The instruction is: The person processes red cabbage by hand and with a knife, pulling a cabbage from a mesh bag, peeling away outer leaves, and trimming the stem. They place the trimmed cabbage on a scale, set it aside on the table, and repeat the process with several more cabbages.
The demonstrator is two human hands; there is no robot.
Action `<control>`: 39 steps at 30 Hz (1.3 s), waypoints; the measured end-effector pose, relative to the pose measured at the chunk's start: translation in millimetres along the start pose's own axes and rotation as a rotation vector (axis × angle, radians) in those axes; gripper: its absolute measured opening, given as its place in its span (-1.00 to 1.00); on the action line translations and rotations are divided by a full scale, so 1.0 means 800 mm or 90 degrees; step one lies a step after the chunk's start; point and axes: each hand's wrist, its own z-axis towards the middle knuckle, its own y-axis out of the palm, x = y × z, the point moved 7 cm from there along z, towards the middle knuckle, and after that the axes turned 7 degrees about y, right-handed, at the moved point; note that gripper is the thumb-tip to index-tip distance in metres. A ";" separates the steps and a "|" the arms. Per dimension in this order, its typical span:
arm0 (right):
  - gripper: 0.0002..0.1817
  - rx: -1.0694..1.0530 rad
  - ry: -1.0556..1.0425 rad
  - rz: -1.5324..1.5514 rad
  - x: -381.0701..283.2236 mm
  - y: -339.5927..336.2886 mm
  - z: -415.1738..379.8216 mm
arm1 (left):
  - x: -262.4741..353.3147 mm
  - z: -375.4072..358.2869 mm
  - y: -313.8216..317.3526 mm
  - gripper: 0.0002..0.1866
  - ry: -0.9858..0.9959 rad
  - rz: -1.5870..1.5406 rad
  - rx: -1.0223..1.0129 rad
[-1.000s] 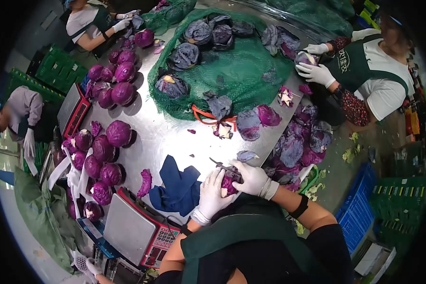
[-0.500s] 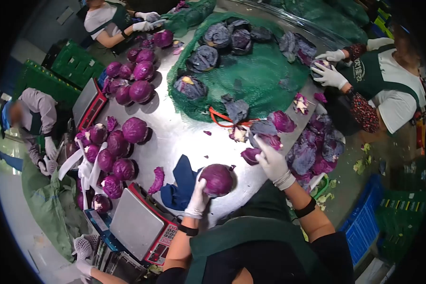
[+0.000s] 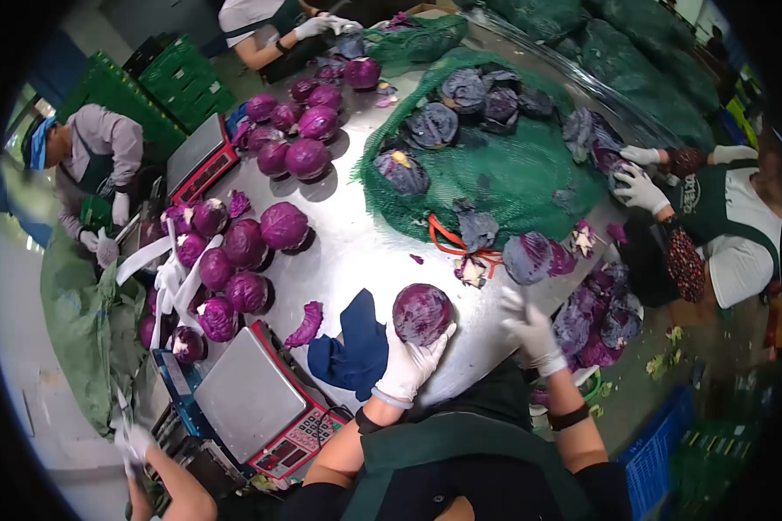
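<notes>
A round red cabbage (image 3: 422, 314) with pale grey-purple patches rests in my gloved left hand (image 3: 413, 365), whose fingers curl around its lower side. My gloved right hand (image 3: 532, 334) is to the right of it, blurred by motion, thumb and fingers apart with nothing seen between them. Just beyond that hand lies a large grey-purple cabbage leaf (image 3: 528, 258). A dark blue cloth (image 3: 349, 347) is on the metal table (image 3: 356, 247) to the left of my left hand, beside a curled purple leaf (image 3: 304, 325).
Red cabbages (image 3: 244, 243) stand grouped at the left, behind a red-framed scale (image 3: 250, 395). A green mesh bag (image 3: 513, 174) with dark cabbages covers the far side. Stripped leaves (image 3: 595, 317) are heaped at the right edge. A co-worker (image 3: 712, 204) handles a cabbage at the right; others work around.
My left hand has turned the cabbage so that a paler, patchy side shows. My right hand has drawn back from the loose leaves. The camera view has shifted.
</notes>
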 end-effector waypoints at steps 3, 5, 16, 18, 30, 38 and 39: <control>-0.36 -0.245 0.090 0.247 -0.041 0.082 -0.012 | -0.017 -0.020 -0.008 -0.26 -0.045 0.226 0.105; -0.37 -0.270 0.148 0.297 0.002 0.097 0.010 | -0.001 -0.032 -0.012 -0.22 -0.095 0.589 0.044; -0.54 0.039 -0.297 -0.380 -0.066 0.141 -0.017 | 0.022 -0.030 0.033 0.06 0.372 1.542 -0.112; -0.51 0.013 -0.281 -0.479 -0.071 0.143 -0.020 | 0.018 -0.034 0.028 0.05 0.426 1.545 -0.161; -0.64 -0.232 0.219 0.052 0.084 0.159 0.056 | 0.072 -0.056 -0.032 0.10 0.326 0.994 -0.104; -0.28 -0.310 0.097 0.301 -0.009 0.158 -0.013 | 0.054 -0.068 0.016 0.19 0.389 0.980 -0.176; -0.24 -0.287 -0.011 0.328 -0.042 0.148 -0.023 | 0.056 -0.070 0.024 0.24 0.395 0.981 -0.163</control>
